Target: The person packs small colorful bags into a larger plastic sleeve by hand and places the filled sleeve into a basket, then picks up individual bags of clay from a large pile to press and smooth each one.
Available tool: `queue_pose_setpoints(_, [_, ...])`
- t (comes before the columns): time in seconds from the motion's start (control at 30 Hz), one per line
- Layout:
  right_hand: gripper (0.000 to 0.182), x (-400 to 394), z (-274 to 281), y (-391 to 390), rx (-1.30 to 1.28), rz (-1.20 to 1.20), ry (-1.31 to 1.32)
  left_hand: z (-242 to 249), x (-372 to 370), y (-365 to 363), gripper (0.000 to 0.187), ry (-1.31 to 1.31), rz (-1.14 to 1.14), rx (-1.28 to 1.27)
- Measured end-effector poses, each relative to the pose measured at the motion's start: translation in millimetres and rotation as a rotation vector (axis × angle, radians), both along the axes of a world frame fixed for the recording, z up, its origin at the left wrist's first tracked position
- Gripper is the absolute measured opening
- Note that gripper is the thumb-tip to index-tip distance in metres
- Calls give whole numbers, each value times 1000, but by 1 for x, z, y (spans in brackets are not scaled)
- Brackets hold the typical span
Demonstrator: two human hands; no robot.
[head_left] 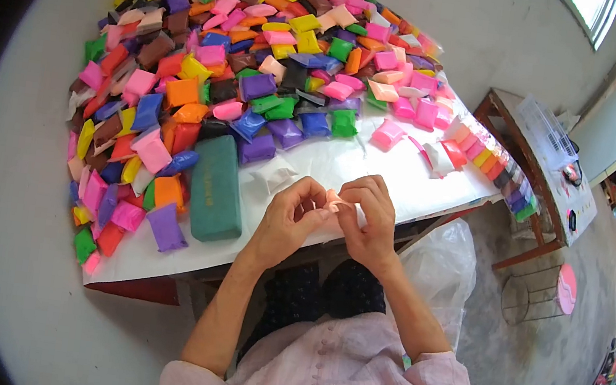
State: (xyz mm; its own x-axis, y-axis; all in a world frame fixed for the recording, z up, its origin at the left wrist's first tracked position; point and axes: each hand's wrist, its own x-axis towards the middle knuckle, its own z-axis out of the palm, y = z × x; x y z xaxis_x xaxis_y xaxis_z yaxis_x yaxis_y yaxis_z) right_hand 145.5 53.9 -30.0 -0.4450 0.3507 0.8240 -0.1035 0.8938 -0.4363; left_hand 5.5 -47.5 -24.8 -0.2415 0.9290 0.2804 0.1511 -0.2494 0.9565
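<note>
Both hands meet over the front edge of the white-covered table. My left hand [291, 220] is closed, fingertips pinching a small peach-coloured piece [332, 201]. On the other side of that piece, my right hand [368, 221] pinches it too, fingers curled inward. Left of my hands lies a long green case [217, 187], flat on the table. A crumpled white wrapper [274, 175] rests between the case and my left hand. Beyond them spreads a large heap of small coloured packets [262, 64]. A pink packet [388, 135] lies nearer, behind my right hand.
A strip of coloured packets [490, 162] hangs over the table's right edge. Clear plastic bag [443, 267] is below, right of my arm. Farther right are a wooden side table [529, 173] and a stool with a pink seat [566, 289]. A wall borders the left.
</note>
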Motion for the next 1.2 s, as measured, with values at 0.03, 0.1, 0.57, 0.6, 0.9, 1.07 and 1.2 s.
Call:
queue_pose_setpoints(0.03, [12, 1, 0, 1, -27, 13, -4, 0, 1, 1, 10, -26, 19, 27])
queue_pose_setpoints(0.1, [11, 4, 2, 4, -80, 36, -13, 0, 3, 2, 14, -78, 53, 84])
queue_pose_setpoints(0.57, [24, 4, 1, 2, -196, -41, 15, 2, 10, -2, 12, 100, 196, 118])
queue_pose_setpoints(0.6, [26, 6, 2, 2, -181, -85, 4, 0, 11, 0, 11, 101, 207, 123])
queue_pose_setpoints(0.9, [9, 15, 9, -13, -211, -50, -109, -4, 12, 3, 6, 203, 253, 189])
queue_pose_setpoints(1.07, [9, 20, 2, -9, -256, -74, -117, -12, 11, 3, 7, 225, 310, 181])
queue_pose_setpoints(1.2, [10, 17, -7, -8, -141, -113, -68, 2, 13, 3, 13, 309, 367, 156])
